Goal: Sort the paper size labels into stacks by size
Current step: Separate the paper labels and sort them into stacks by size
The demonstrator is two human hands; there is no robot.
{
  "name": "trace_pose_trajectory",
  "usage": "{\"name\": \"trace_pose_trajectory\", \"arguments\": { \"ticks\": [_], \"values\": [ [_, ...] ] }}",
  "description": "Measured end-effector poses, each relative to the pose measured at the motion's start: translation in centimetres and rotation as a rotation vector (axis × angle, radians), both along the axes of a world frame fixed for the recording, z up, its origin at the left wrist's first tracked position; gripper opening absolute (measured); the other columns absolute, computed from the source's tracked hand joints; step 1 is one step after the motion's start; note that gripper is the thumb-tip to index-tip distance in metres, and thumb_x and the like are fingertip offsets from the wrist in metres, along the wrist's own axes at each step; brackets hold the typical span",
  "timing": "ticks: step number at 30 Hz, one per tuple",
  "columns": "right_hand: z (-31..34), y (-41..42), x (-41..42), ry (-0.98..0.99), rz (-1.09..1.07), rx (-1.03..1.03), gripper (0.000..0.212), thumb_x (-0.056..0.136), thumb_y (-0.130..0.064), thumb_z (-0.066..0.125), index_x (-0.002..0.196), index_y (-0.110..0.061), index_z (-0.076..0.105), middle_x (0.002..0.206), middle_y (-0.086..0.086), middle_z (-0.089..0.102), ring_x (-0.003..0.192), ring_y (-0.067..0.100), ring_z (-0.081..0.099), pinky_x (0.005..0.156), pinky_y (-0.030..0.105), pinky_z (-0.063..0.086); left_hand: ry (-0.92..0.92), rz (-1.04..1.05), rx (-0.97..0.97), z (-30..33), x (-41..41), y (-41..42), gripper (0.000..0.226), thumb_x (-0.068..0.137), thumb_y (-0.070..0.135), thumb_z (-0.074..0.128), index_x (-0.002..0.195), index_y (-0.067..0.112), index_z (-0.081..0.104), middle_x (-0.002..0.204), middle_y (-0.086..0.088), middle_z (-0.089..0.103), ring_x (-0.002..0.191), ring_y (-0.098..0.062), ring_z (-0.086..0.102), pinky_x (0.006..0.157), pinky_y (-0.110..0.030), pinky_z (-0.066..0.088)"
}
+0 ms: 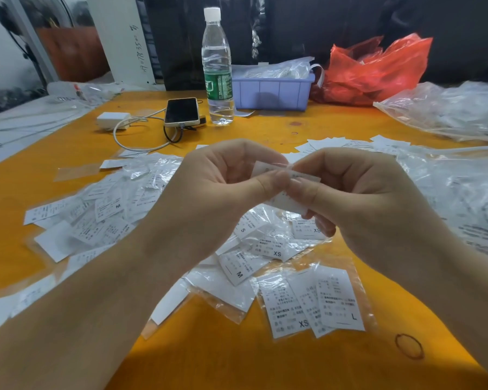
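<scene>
Both hands meet above the middle of the orange table (265, 358). My left hand (217, 190) and my right hand (358, 198) together pinch a small white paper label (289, 204) between thumbs and fingers; its size mark is hidden. Below and around them lie several white size labels in clear sleeves, scattered in a loose pile (107, 215). Readable ones include an M label (238, 267), an XS label (273, 249) and, nearest me, an XS label (283, 308) beside an L label (340, 299).
At the back stand a water bottle (217, 68), a phone (181, 111) with a white charger (113, 120) and cable, a lilac bin (272, 90) and a red plastic bag (375, 68). Clear bags of labels (451, 111) fill the right side.
</scene>
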State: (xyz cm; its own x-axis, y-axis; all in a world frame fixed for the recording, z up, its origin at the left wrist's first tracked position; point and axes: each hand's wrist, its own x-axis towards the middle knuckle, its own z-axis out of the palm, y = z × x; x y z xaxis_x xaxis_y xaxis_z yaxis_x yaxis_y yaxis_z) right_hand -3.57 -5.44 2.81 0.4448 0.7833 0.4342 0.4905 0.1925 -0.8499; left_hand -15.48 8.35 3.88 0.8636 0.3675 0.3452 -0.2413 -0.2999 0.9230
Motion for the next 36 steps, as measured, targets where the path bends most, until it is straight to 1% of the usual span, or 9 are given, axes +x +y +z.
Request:
{"name": "trace_pose_trajectory", "arguments": {
  "ticks": [3, 6, 12, 19, 23, 28, 30, 33, 36],
  "values": [
    [0.03, 0.02, 0.26, 0.15, 0.029, -0.008, 0.014, 0.08, -0.025, 0.068, 0.087, -0.013, 0.071, 0.062, 0.003, 0.065, 0.049, 0.015, 0.051, 0.046, 0.027, 0.043, -0.005, 0.056, -0.023, 0.02, -0.04, 0.31, 0.019, 0.075, 0.03, 0.076, 0.092, 0.023, 0.071, 0.079, 0.0, 0.074, 0.079, -0.018, 0.071, 0.068, -0.027, 0.057],
    [0.17, -0.01, 0.44, 0.152, 0.022, -0.029, 0.009, 0.077, -0.022, 0.067, 0.076, -0.013, 0.07, 0.061, 0.005, 0.066, 0.048, 0.016, 0.052, 0.046, 0.026, 0.044, -0.002, 0.069, -0.105, 0.06, -0.01, 0.53, 0.016, 0.071, 0.028, 0.075, 0.086, 0.025, 0.07, 0.079, -0.003, 0.074, 0.079, -0.022, 0.07, 0.06, -0.023, 0.054],
    [0.09, 0.06, -0.01, 0.17, 0.011, 0.013, 0.01, 0.077, -0.021, 0.067, 0.075, -0.012, 0.069, 0.059, 0.004, 0.065, 0.048, 0.016, 0.053, 0.045, 0.026, 0.044, 0.046, 0.029, -0.153, -0.12, 0.07, 0.16, 0.038, 0.058, 0.036, 0.081, 0.091, 0.02, 0.071, 0.076, -0.003, 0.07, 0.068, -0.018, 0.067, 0.057, -0.023, 0.055],
    [0.24, 0.04, -0.02, 0.224, -0.053, 0.053, 0.012, 0.076, -0.022, 0.067, 0.07, -0.012, 0.069, 0.056, 0.003, 0.063, 0.046, 0.015, 0.048, 0.045, 0.027, 0.041, 0.033, 0.003, -0.276, 0.22, 0.08, 0.33, 0.022, 0.072, 0.027, 0.077, 0.09, 0.016, 0.071, 0.08, -0.01, 0.073, 0.065, -0.018, 0.066, 0.059, -0.024, 0.056],
    [0.24, 0.04, -0.16, 0.241, -0.103, 0.079, 0.013, 0.077, -0.023, 0.067, 0.066, -0.016, 0.068, 0.053, 0.002, 0.059, 0.045, 0.017, 0.044, 0.046, 0.034, 0.037, 0.054, 0.04, -0.203, 0.09, 0.11, 0.24, 0.026, 0.068, 0.022, 0.072, 0.091, 0.012, 0.069, 0.083, -0.009, 0.075, 0.065, -0.017, 0.068, 0.062, -0.026, 0.059],
    [0.15, 0.09, -0.22, 0.257, -0.029, 0.041, 0.013, 0.077, -0.022, 0.067, 0.066, -0.015, 0.067, 0.053, 0.002, 0.059, 0.046, 0.015, 0.047, 0.045, 0.026, 0.04, 0.077, 0.024, -0.113, -0.3, 0.13, 0.1, 0.023, 0.069, 0.022, 0.078, 0.092, 0.02, 0.074, 0.08, -0.004, 0.075, 0.067, -0.016, 0.069, 0.061, -0.025, 0.057],
    [0.11, 0.04, 0.01, 0.307, 0.035, 0.012, 0.009, 0.078, -0.021, 0.066, 0.073, -0.015, 0.069, 0.055, 0.003, 0.058, 0.047, 0.014, 0.047, 0.045, 0.026, 0.041, 0.087, 0.026, -0.125, -0.35, 0.13, 0.32, 0.022, 0.07, 0.02, 0.08, 0.091, 0.02, 0.074, 0.081, -0.004, 0.075, 0.067, -0.016, 0.069, 0.06, -0.024, 0.056],
    [0.03, 0.07, 0.29, 0.346, 0.107, -0.047, 0.015, 0.078, -0.02, 0.065, 0.087, -0.01, 0.073, 0.057, 0.005, 0.058, 0.048, 0.015, 0.047, 0.045, 0.025, 0.041, 0.107, 0.007, -0.157, -0.28, 0.14, 0.58, 0.022, 0.069, 0.017, 0.075, 0.09, 0.018, 0.072, 0.082, -0.007, 0.075, 0.066, -0.016, 0.068, 0.06, -0.024, 0.057],
    [0.08, 0.09, 0.24, 0.291, 0.091, -0.06, 0.009, 0.079, -0.021, 0.066, 0.076, -0.016, 0.074, 0.053, 0.001, 0.055, 0.046, 0.016, 0.043, 0.045, 0.03, 0.035, 0.133, -0.008, -0.151, -0.14, 0.15, 0.56, 0.02, 0.07, 0.02, 0.074, 0.09, 0.019, 0.072, 0.083, -0.008, 0.074, 0.068, -0.017, 0.067, 0.06, -0.025, 0.057]
  ]
}}
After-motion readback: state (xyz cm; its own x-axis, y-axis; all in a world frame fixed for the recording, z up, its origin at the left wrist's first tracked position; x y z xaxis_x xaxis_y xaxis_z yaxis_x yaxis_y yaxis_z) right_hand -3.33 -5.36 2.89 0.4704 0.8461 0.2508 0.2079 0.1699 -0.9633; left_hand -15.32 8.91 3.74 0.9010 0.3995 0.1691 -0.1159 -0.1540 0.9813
